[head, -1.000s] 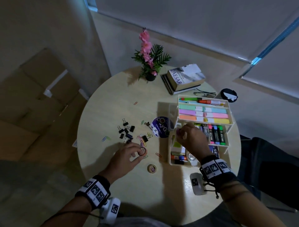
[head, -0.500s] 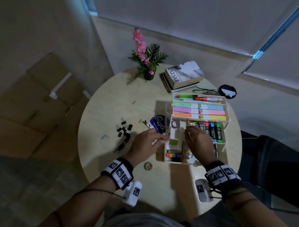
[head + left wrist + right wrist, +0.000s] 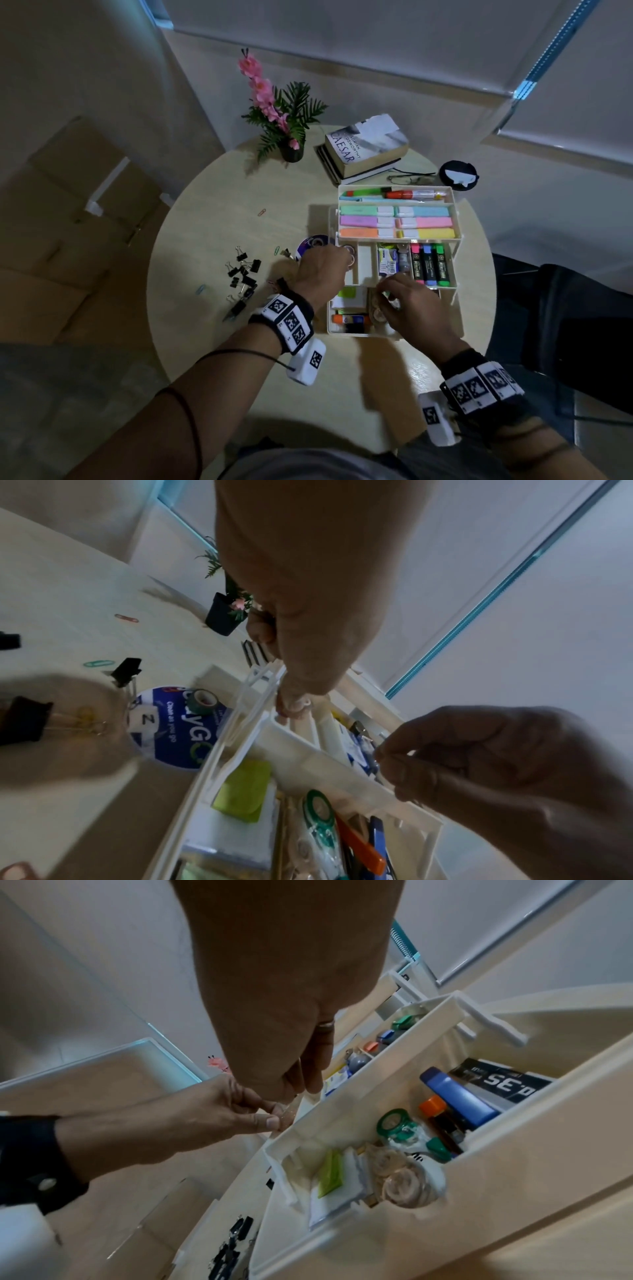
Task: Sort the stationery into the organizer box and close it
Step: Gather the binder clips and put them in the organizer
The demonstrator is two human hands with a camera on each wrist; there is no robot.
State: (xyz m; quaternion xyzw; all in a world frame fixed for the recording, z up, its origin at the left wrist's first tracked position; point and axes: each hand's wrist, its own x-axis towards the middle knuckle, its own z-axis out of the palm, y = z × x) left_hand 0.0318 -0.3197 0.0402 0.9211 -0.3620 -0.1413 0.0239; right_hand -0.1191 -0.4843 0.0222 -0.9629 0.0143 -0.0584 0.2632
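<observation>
While the left hand (image 3: 320, 270) is reaching over the left end of the organizer box (image 3: 457, 274), its fingertips (image 3: 272, 1122) are pinching what is probably a small tape roll, too blurred to be sure, just above the narrow compartment directly beneath them. Nearer the frame's centre, the right hand (image 3: 407, 301) is hovering over the lower tier, its curled fingers possibly pinching something tiny. Left of the box, binder clips (image 3: 245, 272) are lying well apart from both hands.

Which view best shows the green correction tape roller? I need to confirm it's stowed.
Right wrist: the green correction tape roller lies unobstructed in the organizer box bottom compartment. Left wrist shows it blurred; in the head view, I cannot pick it out.
</observation>
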